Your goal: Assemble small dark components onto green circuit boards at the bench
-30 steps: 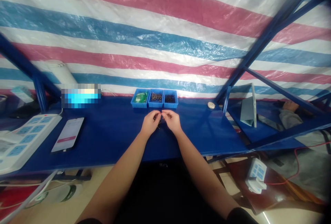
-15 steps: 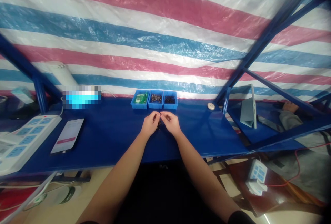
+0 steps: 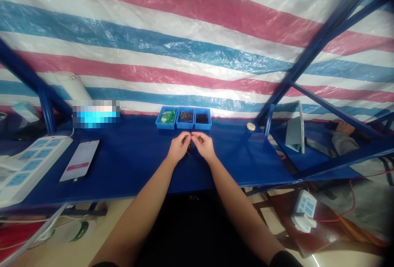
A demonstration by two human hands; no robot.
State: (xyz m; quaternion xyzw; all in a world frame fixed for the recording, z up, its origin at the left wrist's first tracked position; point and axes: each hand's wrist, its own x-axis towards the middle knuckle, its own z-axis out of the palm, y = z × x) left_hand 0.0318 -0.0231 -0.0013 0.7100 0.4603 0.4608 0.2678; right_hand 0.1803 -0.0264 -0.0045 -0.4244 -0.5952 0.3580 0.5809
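My left hand (image 3: 179, 145) and my right hand (image 3: 203, 143) meet fingertip to fingertip over the middle of the blue table (image 3: 132, 156). Both are closed in a pinch, and whatever lies between the fingers is too small to name. Some small dark and brassy pieces (image 3: 189, 148) show between the hands, partly hidden by them. Just beyond stand three small blue bins in a row. The left bin (image 3: 166, 126) has a green and clear plastic bag, the middle bin (image 3: 185, 126) small metallic parts, and the right bin (image 3: 202, 126) small black parts.
A phone (image 3: 80, 161) and a white power strip (image 3: 27, 168) lie at the left. Toward the right are a round whitish object (image 3: 250, 127), a propped tablet (image 3: 295, 131) and a blue frame post (image 3: 269, 121). Another person's sleeve (image 3: 346, 141) shows beyond it.
Both hands stay pinched together in nearly the same place. The view has shifted very slightly; nothing else visibly differs.
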